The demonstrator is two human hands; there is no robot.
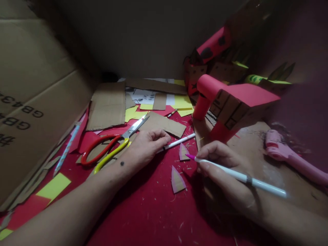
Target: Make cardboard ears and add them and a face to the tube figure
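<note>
My right hand [220,167] is closed round a white marker [230,173], whose magenta tip touches or hovers just over a small pointed cardboard piece [183,152] with pink edges. A second such piece [177,180] lies nearer to me on the red surface. My left hand [151,143] rests to the left with its fingers curled together beside a thin white stick or pen [179,142]; whether they grip it is unclear. Scissors [110,145] with red and yellow handles lie half open left of my left hand.
Cardboard sheets [107,106] and coloured paper lie at the back. A red paper-covered cardboard figure [241,99] stands at the right, near a pink glue gun [289,155]. A large box [36,78] walls off the left side.
</note>
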